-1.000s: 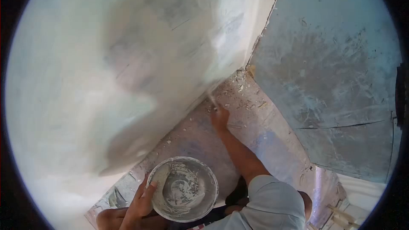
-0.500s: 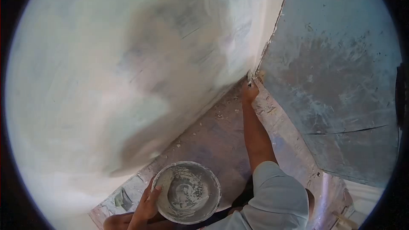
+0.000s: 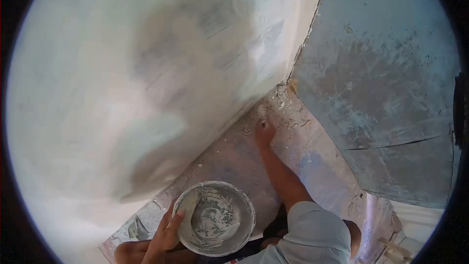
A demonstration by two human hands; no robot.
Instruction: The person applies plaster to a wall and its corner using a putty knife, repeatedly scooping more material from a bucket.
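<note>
My left hand (image 3: 167, 230) grips the near-left rim of a round bowl (image 3: 248, 225), thumb over the edge and fingers outside. Streaks of wet, pale plaster (image 3: 213, 220) coat the bowl's inside. Over the floor, short of the wall corner, my right hand (image 3: 265, 134) is closed around what looks like a small putty knife (image 3: 262, 111). Motion smears its blade, and the fingers hide its handle. Left of that hand rises a whitish plastered wall (image 3: 88, 93).
A grey-blue panel (image 3: 381, 107) stands on the right, with a crack near its bottom. Crumbs of debris (image 3: 282, 99) lie on the floor (image 3: 234, 161) at the corner. Pieces of wood (image 3: 395, 252) lie at the lower right.
My right hand has come away from the corner joint, down and to the left, toward me. My left hand still holds the bowl in nearly the same place.
</note>
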